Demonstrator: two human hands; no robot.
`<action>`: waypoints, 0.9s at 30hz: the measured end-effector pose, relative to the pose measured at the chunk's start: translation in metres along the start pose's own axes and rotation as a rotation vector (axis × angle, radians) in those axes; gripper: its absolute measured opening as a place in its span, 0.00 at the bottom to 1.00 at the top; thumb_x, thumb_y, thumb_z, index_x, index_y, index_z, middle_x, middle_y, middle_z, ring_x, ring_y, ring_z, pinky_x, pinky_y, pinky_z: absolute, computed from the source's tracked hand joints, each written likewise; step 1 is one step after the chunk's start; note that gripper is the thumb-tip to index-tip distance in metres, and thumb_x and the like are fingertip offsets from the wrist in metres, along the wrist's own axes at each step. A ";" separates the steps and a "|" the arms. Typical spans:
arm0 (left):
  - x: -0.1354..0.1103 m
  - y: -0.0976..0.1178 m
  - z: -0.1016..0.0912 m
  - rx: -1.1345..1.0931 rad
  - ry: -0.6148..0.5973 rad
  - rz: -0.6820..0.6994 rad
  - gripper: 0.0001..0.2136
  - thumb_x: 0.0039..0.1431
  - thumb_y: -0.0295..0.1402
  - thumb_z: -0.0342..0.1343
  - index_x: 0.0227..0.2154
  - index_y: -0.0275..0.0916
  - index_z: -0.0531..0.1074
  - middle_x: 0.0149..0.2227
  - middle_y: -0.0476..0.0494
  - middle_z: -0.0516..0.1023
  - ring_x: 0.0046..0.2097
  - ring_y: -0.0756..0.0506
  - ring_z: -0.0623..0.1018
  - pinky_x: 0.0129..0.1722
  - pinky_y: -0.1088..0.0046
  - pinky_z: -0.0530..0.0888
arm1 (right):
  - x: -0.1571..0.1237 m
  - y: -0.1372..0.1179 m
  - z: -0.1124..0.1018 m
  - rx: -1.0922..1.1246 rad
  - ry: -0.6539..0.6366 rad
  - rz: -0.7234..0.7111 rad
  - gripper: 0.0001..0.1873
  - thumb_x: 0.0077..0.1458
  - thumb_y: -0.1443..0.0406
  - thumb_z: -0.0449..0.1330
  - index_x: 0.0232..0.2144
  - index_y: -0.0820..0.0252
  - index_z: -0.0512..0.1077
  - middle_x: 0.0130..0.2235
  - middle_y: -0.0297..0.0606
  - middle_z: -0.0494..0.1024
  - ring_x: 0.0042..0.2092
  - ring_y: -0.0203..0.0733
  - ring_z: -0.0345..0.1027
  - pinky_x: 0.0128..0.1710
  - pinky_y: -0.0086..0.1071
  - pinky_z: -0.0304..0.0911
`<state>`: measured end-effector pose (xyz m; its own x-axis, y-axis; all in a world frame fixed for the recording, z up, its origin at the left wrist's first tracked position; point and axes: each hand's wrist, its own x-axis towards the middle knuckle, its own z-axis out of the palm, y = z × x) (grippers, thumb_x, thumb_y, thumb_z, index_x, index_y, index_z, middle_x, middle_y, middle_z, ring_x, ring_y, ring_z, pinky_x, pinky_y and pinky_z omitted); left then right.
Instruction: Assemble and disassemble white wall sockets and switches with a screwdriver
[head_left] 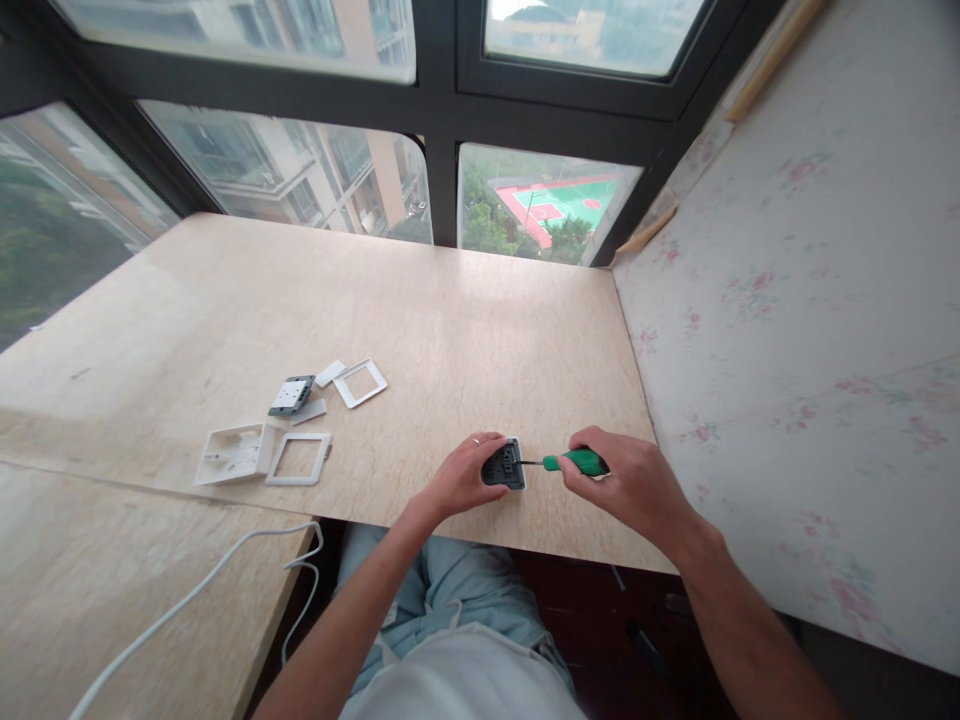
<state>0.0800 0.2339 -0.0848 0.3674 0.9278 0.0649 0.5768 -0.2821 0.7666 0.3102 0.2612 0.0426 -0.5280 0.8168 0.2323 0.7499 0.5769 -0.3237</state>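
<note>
Near the front edge of the stone sill, my left hand [469, 475] grips a wall socket module [502, 464] by its sides, its dark back facing up and a white rim along its right side. A ring shows on one finger. My right hand [626, 485] is closed around the green handle of a screwdriver [574, 461]. The screwdriver lies nearly level, and its thin shaft points left, with the tip at the dark back of the module. Whether the tip sits in a screw is too small to tell.
Left of my hands lie a white mounting box [232, 454], two white frames [298, 459] [361, 383], another socket module [291, 395] and small white plates [308, 411]. A white cable [202, 570] runs over the lower-left ledge. Windows stand behind; a flowered wall [787, 330] bounds the right.
</note>
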 end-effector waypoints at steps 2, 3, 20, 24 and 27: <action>-0.001 0.000 0.001 -0.006 0.011 0.007 0.31 0.46 0.33 0.66 0.55 0.39 0.65 0.58 0.36 0.69 0.59 0.38 0.69 0.60 0.55 0.66 | 0.004 -0.001 -0.001 -0.019 -0.007 -0.002 0.09 0.55 0.60 0.56 0.27 0.57 0.69 0.21 0.32 0.70 0.22 0.35 0.61 0.25 0.29 0.53; -0.001 -0.001 0.002 -0.006 0.013 0.013 0.31 0.46 0.32 0.66 0.56 0.39 0.65 0.58 0.36 0.69 0.60 0.38 0.68 0.61 0.54 0.65 | 0.006 -0.002 -0.001 -0.025 -0.009 0.005 0.09 0.55 0.60 0.56 0.27 0.57 0.69 0.21 0.32 0.70 0.22 0.34 0.61 0.24 0.29 0.52; -0.002 -0.008 0.006 0.001 0.013 0.043 0.32 0.48 0.34 0.66 0.57 0.40 0.63 0.59 0.37 0.68 0.62 0.38 0.66 0.65 0.50 0.57 | 0.051 -0.027 -0.001 -0.110 -0.199 0.000 0.04 0.53 0.63 0.58 0.29 0.56 0.66 0.23 0.32 0.72 0.23 0.36 0.62 0.24 0.30 0.46; -0.002 -0.009 0.007 0.002 0.022 0.046 0.32 0.47 0.34 0.66 0.56 0.40 0.64 0.58 0.37 0.69 0.61 0.38 0.67 0.64 0.51 0.59 | 0.054 -0.026 -0.010 -0.020 -0.319 -0.059 0.03 0.54 0.66 0.58 0.33 0.57 0.67 0.28 0.33 0.75 0.27 0.37 0.66 0.26 0.29 0.52; -0.002 -0.009 0.007 -0.003 0.031 0.044 0.31 0.47 0.33 0.66 0.56 0.41 0.64 0.58 0.38 0.69 0.61 0.38 0.67 0.64 0.52 0.59 | 0.054 -0.023 -0.018 0.029 -0.395 -0.094 0.05 0.55 0.71 0.56 0.35 0.58 0.67 0.32 0.35 0.76 0.32 0.39 0.69 0.30 0.30 0.57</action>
<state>0.0789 0.2327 -0.0962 0.3697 0.9215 0.1188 0.5581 -0.3225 0.7645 0.2715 0.2914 0.0788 -0.7107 0.6954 -0.1059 0.6822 0.6447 -0.3450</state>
